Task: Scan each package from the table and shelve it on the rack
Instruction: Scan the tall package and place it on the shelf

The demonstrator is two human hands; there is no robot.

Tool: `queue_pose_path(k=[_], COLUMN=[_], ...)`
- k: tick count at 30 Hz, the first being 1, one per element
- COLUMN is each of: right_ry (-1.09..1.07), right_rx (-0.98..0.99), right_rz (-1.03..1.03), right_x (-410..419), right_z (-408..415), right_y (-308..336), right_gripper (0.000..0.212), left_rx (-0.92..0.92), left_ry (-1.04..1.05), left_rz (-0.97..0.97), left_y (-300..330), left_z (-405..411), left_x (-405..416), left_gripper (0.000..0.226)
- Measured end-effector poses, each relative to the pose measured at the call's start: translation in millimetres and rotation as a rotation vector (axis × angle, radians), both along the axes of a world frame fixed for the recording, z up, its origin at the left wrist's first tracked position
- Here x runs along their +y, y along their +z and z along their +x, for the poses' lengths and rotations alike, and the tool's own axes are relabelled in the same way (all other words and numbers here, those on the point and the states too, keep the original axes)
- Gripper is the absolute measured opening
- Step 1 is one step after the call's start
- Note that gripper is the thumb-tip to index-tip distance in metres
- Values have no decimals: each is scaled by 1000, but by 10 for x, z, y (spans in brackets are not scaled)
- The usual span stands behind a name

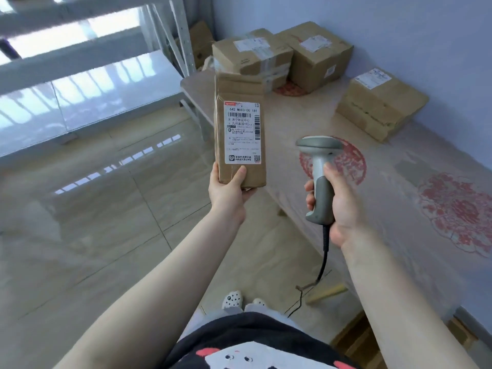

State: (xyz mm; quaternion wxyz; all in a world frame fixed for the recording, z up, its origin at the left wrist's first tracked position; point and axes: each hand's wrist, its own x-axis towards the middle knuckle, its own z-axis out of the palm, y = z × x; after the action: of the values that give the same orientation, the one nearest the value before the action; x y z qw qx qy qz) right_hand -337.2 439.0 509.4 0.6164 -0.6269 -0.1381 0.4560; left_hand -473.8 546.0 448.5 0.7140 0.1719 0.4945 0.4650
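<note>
Nearest, the right hand (pixel 338 206) is wrapped around the handle of a grey corded handheld barcode scanner (pixel 319 177), its head aimed forward and left. Just beside it, the left hand (pixel 226 187) grips the bottom end of a tall narrow brown cardboard package (pixel 239 129), held upright in the air off the worktop's edge, its white shipping label (pixel 242 133) facing the camera. Scanning looks to be the step in hand; next the scanner head likely needs lining up on the label's barcode, then shelving. Farther off, three brown cardboard boxes (pixel 380 102) wait on the pale patterned worktop (pixel 399 187), and the grey metal rack (pixel 87 83) stands to the left.
</note>
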Motion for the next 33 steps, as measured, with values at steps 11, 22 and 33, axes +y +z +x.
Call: queue_pose_path(k=[11, 22, 33], right_ry=[380, 539, 537], right_rx=[-36, -102, -143], right_rz=[-41, -28, 32], right_x=[758, 2040, 3230], right_z=[-544, -1496, -2121], right_y=[-317, -430, -295], right_gripper=[34, 34, 30], left_rx=[77, 64, 31], left_ry=[416, 520, 483], left_rz=[-69, -37, 13], left_y=[-203, -247, -146], left_z=[-1220, -2313, -2891], left_x=[-9, 984, 2295], left_gripper=[70, 61, 68])
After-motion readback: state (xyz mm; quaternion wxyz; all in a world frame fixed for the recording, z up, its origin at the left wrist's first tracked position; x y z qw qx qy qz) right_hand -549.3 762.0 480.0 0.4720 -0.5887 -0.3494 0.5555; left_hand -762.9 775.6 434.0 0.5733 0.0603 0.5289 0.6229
